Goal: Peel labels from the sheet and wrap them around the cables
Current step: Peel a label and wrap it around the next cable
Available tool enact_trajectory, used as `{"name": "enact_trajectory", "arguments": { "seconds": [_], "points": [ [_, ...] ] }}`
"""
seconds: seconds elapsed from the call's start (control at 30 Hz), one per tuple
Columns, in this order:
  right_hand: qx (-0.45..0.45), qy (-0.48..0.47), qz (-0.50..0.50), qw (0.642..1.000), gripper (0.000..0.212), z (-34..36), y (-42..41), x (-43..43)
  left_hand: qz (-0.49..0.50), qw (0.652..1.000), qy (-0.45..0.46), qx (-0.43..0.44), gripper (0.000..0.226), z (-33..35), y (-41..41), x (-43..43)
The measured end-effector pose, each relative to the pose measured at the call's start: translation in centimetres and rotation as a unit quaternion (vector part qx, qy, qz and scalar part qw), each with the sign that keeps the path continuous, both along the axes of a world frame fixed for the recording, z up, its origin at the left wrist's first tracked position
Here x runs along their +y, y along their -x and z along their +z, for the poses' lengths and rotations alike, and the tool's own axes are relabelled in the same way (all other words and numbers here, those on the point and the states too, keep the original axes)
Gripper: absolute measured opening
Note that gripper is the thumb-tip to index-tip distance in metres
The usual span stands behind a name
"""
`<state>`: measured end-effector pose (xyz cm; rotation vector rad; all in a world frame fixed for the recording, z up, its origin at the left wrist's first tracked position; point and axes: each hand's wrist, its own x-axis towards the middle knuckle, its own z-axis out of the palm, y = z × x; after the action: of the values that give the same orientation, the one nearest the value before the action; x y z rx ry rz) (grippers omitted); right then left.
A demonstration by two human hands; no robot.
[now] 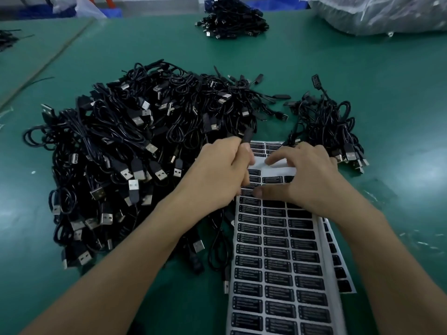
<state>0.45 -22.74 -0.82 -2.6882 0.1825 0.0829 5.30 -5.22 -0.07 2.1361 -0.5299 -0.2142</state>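
Note:
A white sheet of black labels (275,267) lies on the green table, running from the front edge up to my hands. Its upper rows show bare white backing. My left hand (217,175) grips a black cable part (247,134) whose end sticks up past my fingers. My right hand (304,180) rests on the sheet with fingers spread and bent, fingertips on the bare white strip, thumb on a label at the sheet's left edge. Whether a label is lifted is hidden by the fingers. A large pile of black USB cables (125,160) lies left of the sheet.
A smaller heap of cables (331,126) sits right of the sheet's top. Another cable heap (232,20) lies far back. A clear plastic bag (377,13) fills the back right corner. A second label sheet (338,269) peeks out under the first.

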Motion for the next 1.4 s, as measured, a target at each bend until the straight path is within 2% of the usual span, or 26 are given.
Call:
{"name": "enact_trajectory", "arguments": {
  "seconds": [0.07,0.17,0.3,0.37,0.6,0.83,1.17,1.4],
  "points": [
    [-0.011,-0.036,-0.002,0.999,0.059,0.0,0.0,-0.2,0.014,0.999,-0.025,-0.020,0.039,-0.2,0.1,-0.1],
    [-0.066,-0.125,0.007,0.990,0.021,-0.2,0.0,-0.6,0.034,0.999,0.015,-0.011,0.039,-0.3,0.1,-0.2],
    [-0.116,-0.193,0.007,0.974,0.007,-0.4,-0.1,-0.7,0.018,0.999,-0.013,-0.034,0.025,-0.9,0.1,-0.4],
    [-0.120,-0.240,0.006,0.963,0.006,-0.3,-0.2,-0.6,0.014,0.998,-0.025,-0.055,0.030,-1.1,0.2,-0.4],
    [-0.114,-0.347,-0.007,0.931,0.014,-0.4,-0.1,-0.2,0.027,0.998,0.046,-0.045,0.046,-1.5,0.0,-0.3],
    [-0.109,-0.375,-0.028,0.920,0.012,-1.0,-0.4,0.2,0.043,0.995,0.060,-0.061,0.048,-1.6,0.2,-0.5],
    [-0.114,-0.393,-0.035,0.912,0.011,-1.2,-0.4,0.3,0.047,0.995,0.030,-0.088,0.044,-1.4,0.6,-0.7],
    [-0.114,-0.385,-0.044,0.915,0.008,-1.3,-0.4,0.2,0.038,0.996,0.057,-0.059,0.040,-1.6,0.2,-0.5]
  ]
}}
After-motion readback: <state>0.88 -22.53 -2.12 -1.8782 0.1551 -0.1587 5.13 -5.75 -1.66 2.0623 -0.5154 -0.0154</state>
